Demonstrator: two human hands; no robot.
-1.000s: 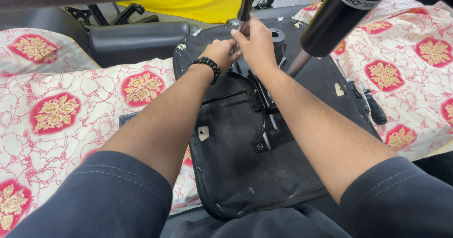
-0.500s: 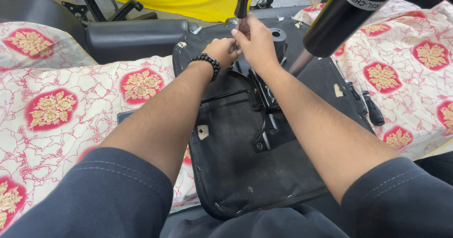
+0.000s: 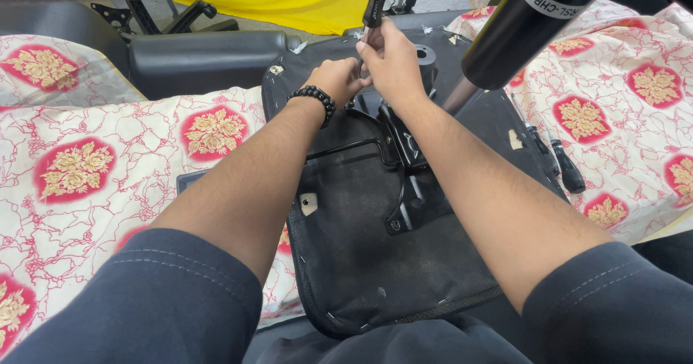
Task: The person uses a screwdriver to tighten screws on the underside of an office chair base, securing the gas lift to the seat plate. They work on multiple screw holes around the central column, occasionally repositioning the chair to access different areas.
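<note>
— Leaning in over that seat (image 3: 375,263): it lies upside down on the surface, black fuzzy fabric stapled round a rounded edge, with a black metal plate (image 3: 404,154) and bent steel rods bolted along its middle.

— And the hands?

— Together at the far end of the plate. The right hand (image 3: 390,61) is closed round a screwdriver (image 3: 374,6), a slim dark shaft standing nearly upright. The left hand (image 3: 339,81), with a black bead bracelet (image 3: 312,100) at the wrist, is pinched at the shaft's lower end, touching the right one. The tip itself is hidden behind the fingers.

— What's the surface covered in?

— A cloth (image 3: 108,169), cream with thin red veins and red medallions holding gold flowers, creased here and there. Two more dark-handled tools (image 3: 559,158) lie on it just right of the seat.

— That big tube?

— A smooth black cylinder (image 3: 527,24) with a thinner grey rod at its lower end, slanting in from the upper right above the seat. Beyond the seat there's a padded black armrest (image 3: 209,53), matte and rounded, and yellow sheeting (image 3: 303,6) behind it.
</note>
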